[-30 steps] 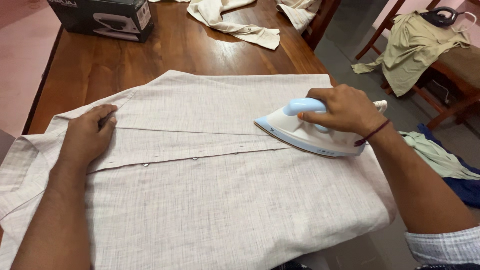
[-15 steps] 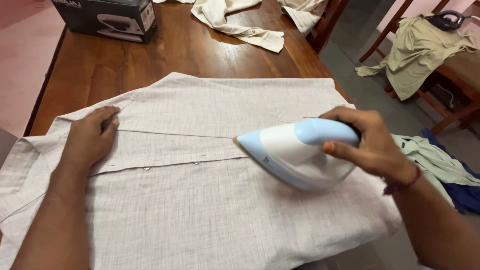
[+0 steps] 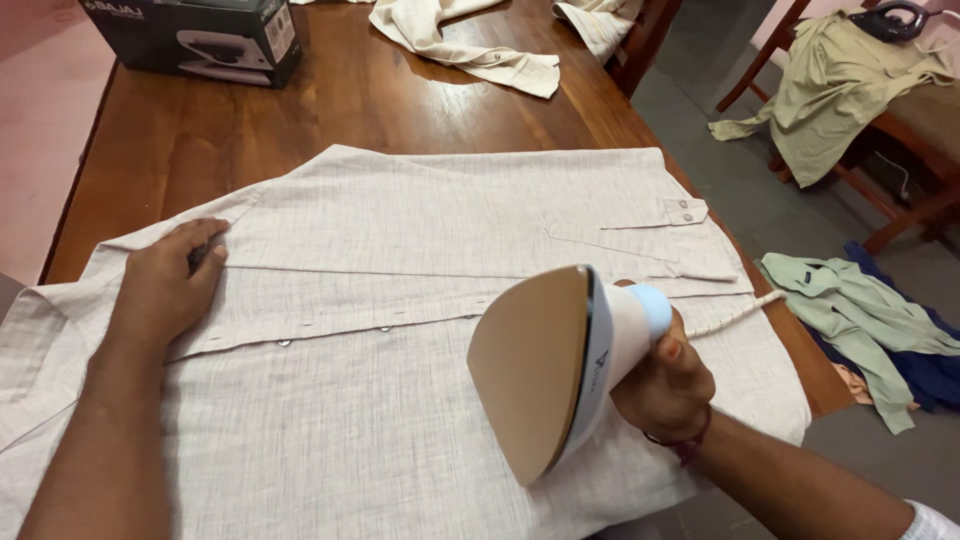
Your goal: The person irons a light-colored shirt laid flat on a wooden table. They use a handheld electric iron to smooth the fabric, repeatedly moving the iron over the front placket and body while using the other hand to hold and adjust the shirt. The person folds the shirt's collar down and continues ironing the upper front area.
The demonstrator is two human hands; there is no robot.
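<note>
Holding the iron up off the cloth, we had its tan soleplate tipped toward us, above the near right part of the beige shirt that lay spread buttoned-side up across the near half of the wooden table. To our judgement, doing this well meant keeping the hot plate clear of the fabric and of our own arm while it was raised, and keeping the placket taut and flat so no crease got pressed in when the plate met it.

Our right hand was closed around the pale blue handle, fingers wrapped tight, with the white cord trailing off toward the table's right edge. Our left hand lay flat and loosely spread on the shirt near the collar, toward the left edge, fingertips pressing the button strip down; it gripped nothing.

A dark carton sat at the far left corner, and a cream garment lay rumpled along the far edge. Off the table to the right, green clothes lay on the floor and an olive shirt was draped over a wooden chair.
</note>
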